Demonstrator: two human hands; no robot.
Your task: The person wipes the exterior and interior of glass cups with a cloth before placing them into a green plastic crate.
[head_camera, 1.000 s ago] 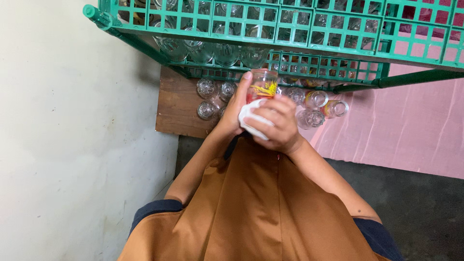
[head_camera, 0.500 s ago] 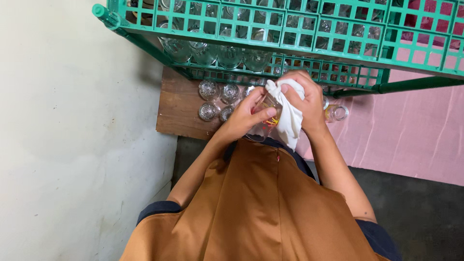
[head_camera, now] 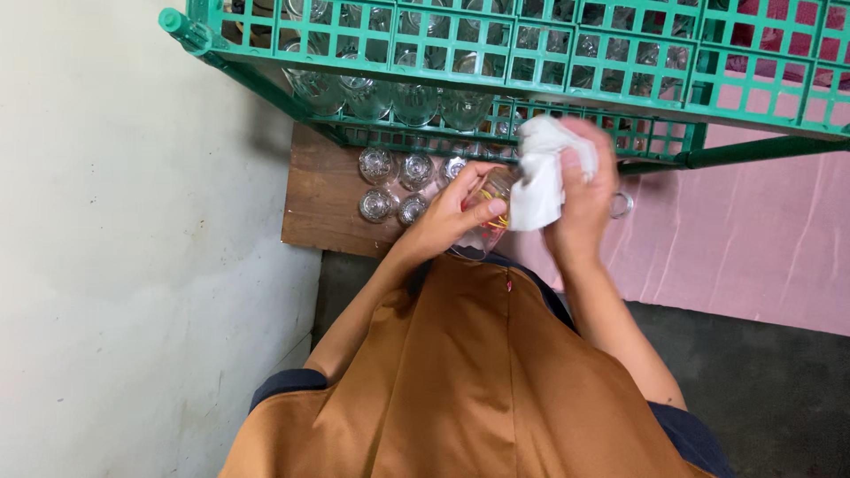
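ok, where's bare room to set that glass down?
Bare wood on the board's left part, between its edge and the standing glasses. Pink cloth right of the right hand is open too. Crowded: the glasses by the left hand, which holds the glass, and under the green crate.

Crowded ahead by a green plastic lattice crate [head_camera: 620,53] full of clear glasses, overhanging the work spot and capping any upward reach. Below it, a cluster of small clear upturned glasses [head_camera: 396,184] filling the brown wooden board [head_camera: 319,199] left of the hands. Open passage to the right over the pink cloth-covered surface [head_camera: 753,239]. Blocked on the left by a pale plastered wall [head_camera: 133,248].
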